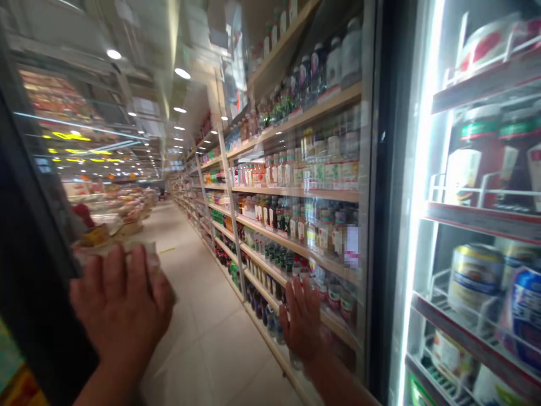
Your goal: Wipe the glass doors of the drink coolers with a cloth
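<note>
My left hand [120,304], at the lower left, has its fingers bent over a pale beige folded cloth [149,248]. Most of that cloth is covered by the fingers. Lower centre, my right hand [302,318] is raised with its fingers stretched out and holds nothing. Both hands are in front of a clear glass door, whose dark frame [377,169] shows on the right. The right palm looks to be on or very near the glass; contact cannot be made out.
To the right stands a lit cooler whose wire-fronted shelves [477,217] hold bottles and cans [475,276]. Beyond the glass, long wooden shelves [296,192] of bottled drinks line a tiled aisle floor [186,316]. Heaped goods [122,208] lie at the left.
</note>
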{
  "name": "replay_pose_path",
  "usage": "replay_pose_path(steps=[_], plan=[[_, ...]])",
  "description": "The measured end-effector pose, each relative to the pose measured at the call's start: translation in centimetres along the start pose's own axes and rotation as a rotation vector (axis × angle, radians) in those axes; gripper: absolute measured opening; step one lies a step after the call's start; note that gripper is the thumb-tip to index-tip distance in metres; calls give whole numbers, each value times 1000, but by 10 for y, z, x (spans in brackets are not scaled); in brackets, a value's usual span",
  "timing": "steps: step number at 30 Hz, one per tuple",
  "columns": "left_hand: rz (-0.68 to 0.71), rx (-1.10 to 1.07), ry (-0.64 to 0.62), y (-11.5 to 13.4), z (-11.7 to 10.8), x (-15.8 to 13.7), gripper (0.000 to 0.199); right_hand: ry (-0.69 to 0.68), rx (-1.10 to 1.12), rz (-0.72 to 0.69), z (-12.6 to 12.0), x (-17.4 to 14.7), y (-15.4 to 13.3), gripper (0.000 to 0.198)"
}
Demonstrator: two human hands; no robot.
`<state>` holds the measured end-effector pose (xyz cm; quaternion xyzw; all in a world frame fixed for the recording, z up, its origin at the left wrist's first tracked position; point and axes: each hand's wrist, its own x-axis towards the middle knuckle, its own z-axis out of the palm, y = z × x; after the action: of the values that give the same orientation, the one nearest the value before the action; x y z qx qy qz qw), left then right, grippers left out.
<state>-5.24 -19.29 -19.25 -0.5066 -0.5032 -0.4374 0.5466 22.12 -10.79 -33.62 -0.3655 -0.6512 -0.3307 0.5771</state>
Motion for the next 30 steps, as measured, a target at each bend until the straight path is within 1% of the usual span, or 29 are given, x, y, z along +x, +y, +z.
replay_pose_path(steps=[2,4,5,6,7,8,10,11,12,13,14,16,17,19,20,21,22,24,26,27,28,30], plan=[[41,-11,10,14,2,-23,82,-10,-6,-11,0,0,2,67],[174,-20,-22,27,5,-47,81,-22,-10,-25,0,-2,4,68],[242,-19,-48,31,6,-52,80,-27,-10,-33,1,-2,5,68],[285,-17,-69,32,5,-50,80,-32,-10,-39,1,-3,6,68],[295,-16,-63,30,4,-42,80,-35,-10,-43,1,-4,6,69],[263,-16,-49,25,2,-28,80,-35,-12,-43,1,-4,6,69],[114,-25,-24,14,-4,6,82,-30,-18,-36,2,-5,6,68],[31,-23,-43,10,-6,21,82,-28,-21,-29,2,-5,5,68],[-28,-23,-55,8,-8,29,82,-26,-23,-23,2,-5,5,67],[-61,-20,-63,9,-8,31,83,-25,-24,-19,2,-5,5,67],[-68,-17,-53,13,-7,26,83,-24,-25,-17,2,-5,4,67],[-1,-11,-6,27,-3,-2,83,-25,-26,-15,1,-6,4,68],[67,-6,13,35,0,-19,83,-24,-26,-14,0,-6,4,68],[245,12,-15,47,3,-45,80,-20,-28,-8,0,-7,4,68],[307,18,-36,49,3,-49,78,-19,-30,-10,-1,-7,5,69],[333,21,-47,47,2,-47,77,-17,-33,-12,-1,-7,5,69],[314,19,-34,43,1,-37,77,-16,-36,-14,-1,-7,5,69],[192,9,-19,30,-3,-7,79,-18,-38,-15,-2,-7,5,69],[78,2,-45,19,-6,21,83,-21,-34,-12,-3,-5,4,69],[40,-1,-54,18,-7,28,84,-18,-32,-11,-3,-5,3,69],[20,-6,-55,21,-7,29,85,-14,-28,-12,-3,-4,3,69],[27,-28,-10,35,-4,12,86,-1,-20,-13,-4,-2,2,68]])
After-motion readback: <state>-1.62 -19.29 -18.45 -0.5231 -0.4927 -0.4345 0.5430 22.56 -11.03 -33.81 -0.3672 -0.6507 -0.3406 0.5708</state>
